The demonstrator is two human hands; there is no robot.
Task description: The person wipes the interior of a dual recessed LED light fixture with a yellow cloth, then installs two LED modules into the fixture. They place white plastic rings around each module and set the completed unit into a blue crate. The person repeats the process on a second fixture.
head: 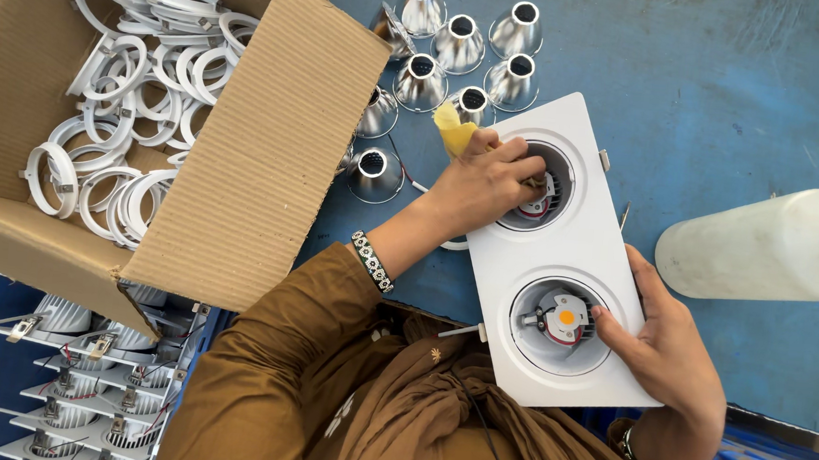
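Flat on blue desk (725, 108): white rectangular twin-socket metal lamp housing (561, 260). Left hand (490, 183) pinching yellow cloth (455, 132) inside far socket; right hand (665, 349) gripping near edge. Probable risk: snagging red wiring, nudging silver cone reflectors (455, 55) beyond housing.

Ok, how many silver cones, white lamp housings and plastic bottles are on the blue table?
silver reflector cones: 9 in clear view
white twin lamp housing: 1
white plastic bottle: 1
Total: 11

White 2-socket downlight housing (577, 234), tilted
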